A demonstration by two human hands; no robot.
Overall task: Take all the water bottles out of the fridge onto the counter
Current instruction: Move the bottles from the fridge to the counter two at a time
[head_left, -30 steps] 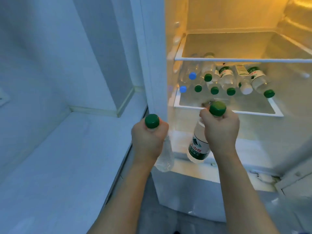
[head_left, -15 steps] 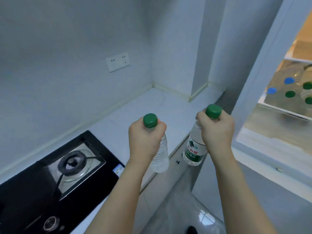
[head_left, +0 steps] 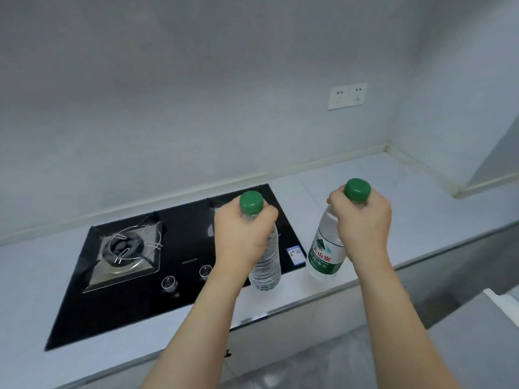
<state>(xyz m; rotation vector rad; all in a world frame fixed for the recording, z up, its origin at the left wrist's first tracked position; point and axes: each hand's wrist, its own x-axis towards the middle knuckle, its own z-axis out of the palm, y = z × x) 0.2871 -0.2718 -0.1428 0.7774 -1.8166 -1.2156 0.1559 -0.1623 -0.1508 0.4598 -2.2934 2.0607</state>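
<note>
My left hand (head_left: 241, 234) grips the neck of a clear ribbed water bottle (head_left: 265, 265) with a green cap and no label; it hangs upright over the stove's right edge near the counter front. My right hand (head_left: 363, 223) holds a second green-capped bottle (head_left: 325, 252) with a green and white label, upright above the pale counter (head_left: 407, 209), its base close to the surface. Whether either base touches down I cannot tell. The fridge is out of view.
A black glass gas stove (head_left: 174, 265) with one visible burner (head_left: 127, 248) and two knobs is set into the counter on the left. A wall socket (head_left: 347, 96) sits above the counter. The counter runs right to a corner; grey floor lies below.
My view has swung left from the open fridge to the counter and stove. Both hands carried their bottles along and now hold them over the counter's front part.
</note>
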